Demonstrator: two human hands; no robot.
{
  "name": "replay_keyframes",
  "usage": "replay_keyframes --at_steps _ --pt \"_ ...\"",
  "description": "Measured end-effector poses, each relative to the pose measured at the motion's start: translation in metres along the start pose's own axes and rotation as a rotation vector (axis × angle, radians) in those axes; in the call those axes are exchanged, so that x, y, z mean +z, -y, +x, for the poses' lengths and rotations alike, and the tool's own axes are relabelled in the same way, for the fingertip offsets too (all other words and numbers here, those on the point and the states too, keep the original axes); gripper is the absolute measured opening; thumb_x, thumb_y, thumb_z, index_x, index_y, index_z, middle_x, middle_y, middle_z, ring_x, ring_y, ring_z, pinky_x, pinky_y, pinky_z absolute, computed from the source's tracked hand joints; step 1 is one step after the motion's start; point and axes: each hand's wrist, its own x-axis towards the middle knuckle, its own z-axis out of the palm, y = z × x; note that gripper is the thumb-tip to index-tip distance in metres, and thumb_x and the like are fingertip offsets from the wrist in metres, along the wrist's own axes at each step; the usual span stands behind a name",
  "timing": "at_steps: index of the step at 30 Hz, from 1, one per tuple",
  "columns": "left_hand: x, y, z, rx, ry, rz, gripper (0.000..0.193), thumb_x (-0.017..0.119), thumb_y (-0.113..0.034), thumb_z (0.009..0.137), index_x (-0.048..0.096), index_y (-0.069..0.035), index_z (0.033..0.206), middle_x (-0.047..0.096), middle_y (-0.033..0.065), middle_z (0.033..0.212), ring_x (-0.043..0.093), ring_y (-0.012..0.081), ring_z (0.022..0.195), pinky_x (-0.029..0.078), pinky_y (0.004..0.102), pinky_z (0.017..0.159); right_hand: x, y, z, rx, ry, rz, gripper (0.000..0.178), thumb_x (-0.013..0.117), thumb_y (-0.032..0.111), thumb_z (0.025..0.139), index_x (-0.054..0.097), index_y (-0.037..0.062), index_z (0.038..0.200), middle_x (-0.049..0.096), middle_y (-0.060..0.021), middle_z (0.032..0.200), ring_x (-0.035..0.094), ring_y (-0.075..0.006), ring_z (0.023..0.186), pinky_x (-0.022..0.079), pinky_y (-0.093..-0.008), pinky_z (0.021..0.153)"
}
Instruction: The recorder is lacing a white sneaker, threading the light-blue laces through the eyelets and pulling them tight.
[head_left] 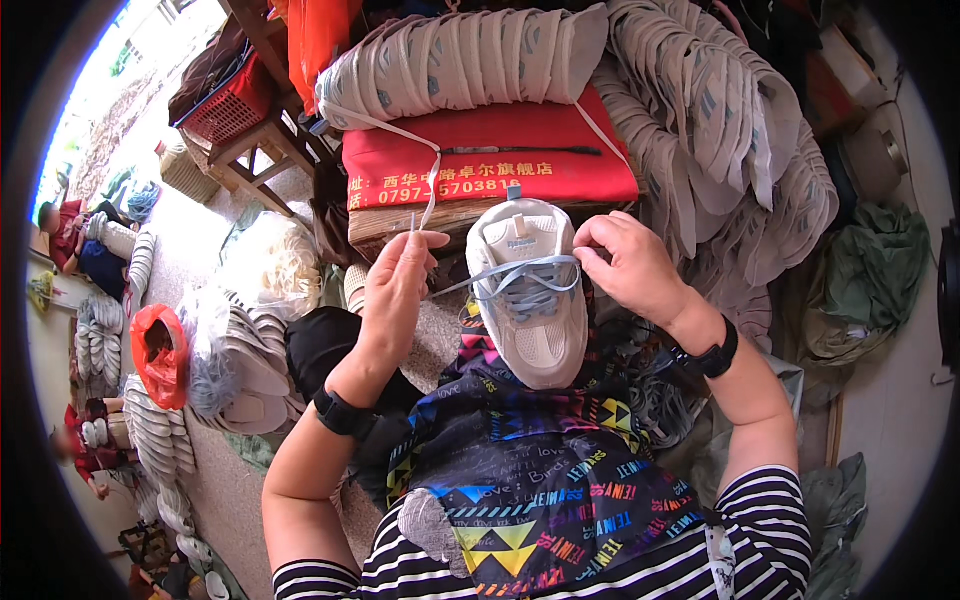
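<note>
In front of me a pale cream sneaker (pixel 537 345) stands with its toe toward me. A light blue shoelace (pixel 535 268) threads its eyelets and crosses loosely over the tongue. My right hand (pixel 635 265) pinches the lace at the shoe's right side, thumb against forefinger. Left of the shoe, my left hand (pixel 395 295) is raised with its fingertips pressed together; a lace strand runs from the shoe to this hand. A thin pale tip pokes up above those fingertips, and I cannot make out whether it is the lace's end.
Behind the shoe is a low bench with a red printed cover (pixel 480 165), a thin dark tool (pixel 520 151) on it. Strung rows of shoe uppers (pixel 465 60) lie above and right. A red plastic bag (pixel 160 355) and more uppers are at left, near other people.
</note>
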Motion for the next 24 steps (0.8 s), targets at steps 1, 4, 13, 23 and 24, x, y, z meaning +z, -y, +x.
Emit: replay_keyframes --at_steps 1,4,13,23,24 --pt "0.002 0.002 0.001 0.000 0.001 0.000 0.033 0.048 -0.030 0.104 0.063 -0.003 0.113 0.046 -0.0060 0.081 0.036 0.0004 0.064 0.031 0.0165 0.058 0.002 0.001 0.000 -0.011 0.003 -0.027 0.007 0.063 0.010 0.082 0.059 0.0049 0.083 0.062 -0.0099 0.078 0.060 -0.0305 0.080 0.049 -0.0416 0.071" --pt "0.011 0.004 0.000 0.099 0.037 0.245 0.031 0.046 -0.027 0.104 0.065 -0.004 0.107 0.048 -0.0056 0.076 0.039 0.0010 0.067 0.033 0.0176 0.059 0.004 0.003 0.002 -0.002 0.015 -0.057 0.008 0.063 0.011 0.081 0.058 0.0042 0.082 0.061 -0.0113 0.077 0.059 -0.0311 0.079 0.048 -0.0417 0.070" --pt "0.012 0.027 0.002 0.025 0.117 0.299 0.028 0.050 -0.022 0.102 0.064 0.001 0.098 0.054 -0.0010 0.079 0.048 0.0068 0.077 0.041 0.0227 0.069 0.010 0.010 0.005 -0.020 0.010 -0.228 0.009 0.061 0.010 0.078 0.056 0.0050 0.083 0.061 -0.0119 0.078 0.060 -0.0314 0.080 0.049 -0.0429 0.071" --pt "0.013 0.026 0.001 0.130 0.152 0.565 0.023 0.058 -0.016 0.094 0.066 0.005 0.091 0.055 0.0066 0.084 0.055 0.0149 0.080 0.043 0.0277 0.072 0.017 0.008 0.003 -0.124 -0.087 -0.185 0.017 0.062 0.004 0.081 0.054 0.0048 0.096 0.060 -0.0108 0.080 0.061 -0.0309 0.077 0.049 -0.0429 0.069" --pt "0.013 0.025 0.001 0.122 0.167 0.576 0.023 0.058 -0.016 0.094 0.066 0.006 0.091 0.055 0.0066 0.084 0.055 0.0148 0.081 0.043 0.0276 0.072 0.016 0.011 0.003 -0.125 -0.086 -0.183 0.017 0.062 0.004 0.081 0.054 0.0048 0.096 0.060 -0.0108 0.080 0.061 -0.0309 0.077 0.049 -0.0429 0.069"
